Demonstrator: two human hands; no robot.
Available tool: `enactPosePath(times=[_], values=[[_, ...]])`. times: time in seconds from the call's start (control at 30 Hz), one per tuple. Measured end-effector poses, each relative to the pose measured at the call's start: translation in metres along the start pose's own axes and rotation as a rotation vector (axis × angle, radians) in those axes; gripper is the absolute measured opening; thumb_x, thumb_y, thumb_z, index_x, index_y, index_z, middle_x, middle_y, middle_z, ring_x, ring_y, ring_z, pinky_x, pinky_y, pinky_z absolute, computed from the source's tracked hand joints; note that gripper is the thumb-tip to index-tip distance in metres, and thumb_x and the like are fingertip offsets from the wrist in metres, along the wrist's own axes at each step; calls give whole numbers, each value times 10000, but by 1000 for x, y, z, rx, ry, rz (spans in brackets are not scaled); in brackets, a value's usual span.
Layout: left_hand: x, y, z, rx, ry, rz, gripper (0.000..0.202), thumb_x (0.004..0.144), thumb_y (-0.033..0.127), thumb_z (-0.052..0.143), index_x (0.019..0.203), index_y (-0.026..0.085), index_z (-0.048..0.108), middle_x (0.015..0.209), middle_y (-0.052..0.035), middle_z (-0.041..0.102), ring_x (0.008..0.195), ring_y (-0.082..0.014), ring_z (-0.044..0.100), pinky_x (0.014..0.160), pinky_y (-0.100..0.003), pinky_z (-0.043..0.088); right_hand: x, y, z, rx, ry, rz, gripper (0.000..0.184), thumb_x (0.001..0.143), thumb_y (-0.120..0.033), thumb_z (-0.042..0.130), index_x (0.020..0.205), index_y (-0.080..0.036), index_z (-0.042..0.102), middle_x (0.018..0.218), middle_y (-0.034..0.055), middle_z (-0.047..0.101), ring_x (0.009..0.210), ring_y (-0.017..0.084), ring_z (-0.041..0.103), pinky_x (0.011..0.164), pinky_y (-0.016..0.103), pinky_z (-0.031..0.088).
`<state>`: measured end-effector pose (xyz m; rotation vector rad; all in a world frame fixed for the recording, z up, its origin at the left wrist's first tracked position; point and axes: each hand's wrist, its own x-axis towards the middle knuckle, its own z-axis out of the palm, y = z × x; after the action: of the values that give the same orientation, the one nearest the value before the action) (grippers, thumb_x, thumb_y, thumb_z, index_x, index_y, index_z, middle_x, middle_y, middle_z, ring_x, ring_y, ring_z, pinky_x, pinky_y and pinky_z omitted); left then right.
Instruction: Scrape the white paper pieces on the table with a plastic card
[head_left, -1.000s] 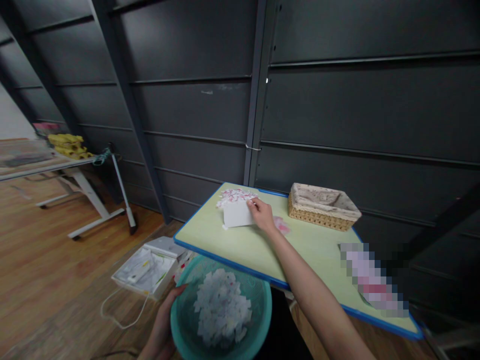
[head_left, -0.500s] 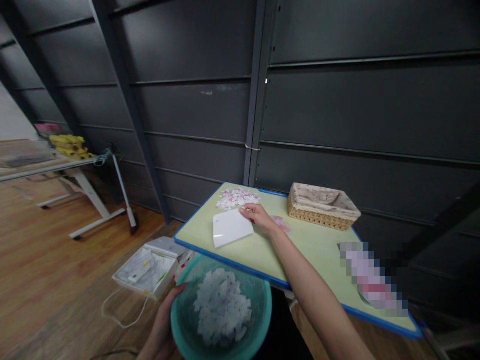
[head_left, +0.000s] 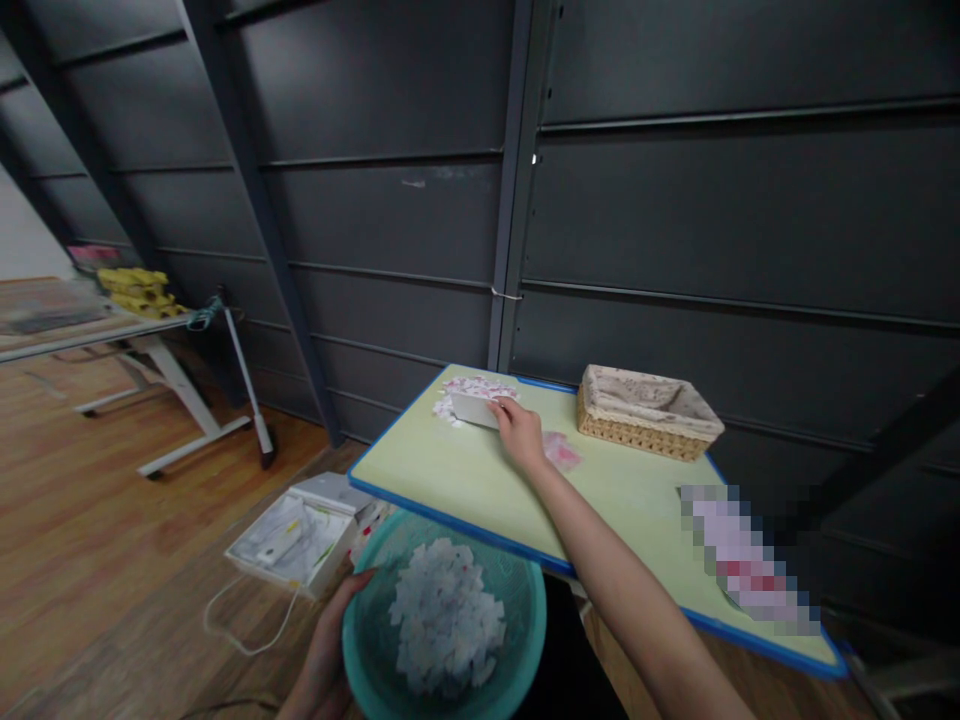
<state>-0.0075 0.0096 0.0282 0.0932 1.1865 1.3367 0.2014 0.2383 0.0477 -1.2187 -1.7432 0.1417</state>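
Observation:
My right hand (head_left: 517, 430) is closed on a stiff white card (head_left: 474, 409), tipped up on its long edge against the near side of a pile of pink-and-white paper scraps (head_left: 480, 386) on the table. With its fingers around the left rim, my left hand (head_left: 334, 630) holds a teal plastic basket (head_left: 531, 640) below the table's front edge. Many small whitish paper pieces (head_left: 448, 615) are heaped inside that basket. A flat pinkish patch (head_left: 561, 452) lies on the tabletop just right of my right hand.
The yellow-green table (head_left: 615, 520) has a blue edge. On it stand a lined wicker basket (head_left: 649, 412) and a pixelated item (head_left: 750, 565) at right. A white open box (head_left: 292, 540) with a cord sits on the floor at left. A dark panelled wall (head_left: 390, 200) rises behind.
My right hand has moved the card away from me to the scrap pile and tilted it from nearly flat to steep. The left hand and teal basket have barely moved.

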Motion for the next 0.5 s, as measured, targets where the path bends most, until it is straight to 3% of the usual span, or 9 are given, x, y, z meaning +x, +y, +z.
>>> enactPosePath(times=[0.23, 0.5], values=[[-4, 0, 6, 11, 25, 32, 157, 734, 127, 615, 582, 149, 647, 476, -59, 697, 588, -255, 707, 606, -365, 575, -1, -3, -4, -98, -8, 7, 347, 929, -394, 406, 1067, -212, 668, 949, 90, 722, 821, 229, 653, 729, 288, 425], [5, -2, -4, 15, 17, 18, 123, 717, 114, 626, 604, 152, 657, 504, -46, 711, 595, -247, 708, 574, -348, 573, 1, -5, -12, -75, 42, 55, 352, 932, -416, 390, 1031, -224, 668, 960, 74, 712, 817, 221, 641, 709, 273, 404]])
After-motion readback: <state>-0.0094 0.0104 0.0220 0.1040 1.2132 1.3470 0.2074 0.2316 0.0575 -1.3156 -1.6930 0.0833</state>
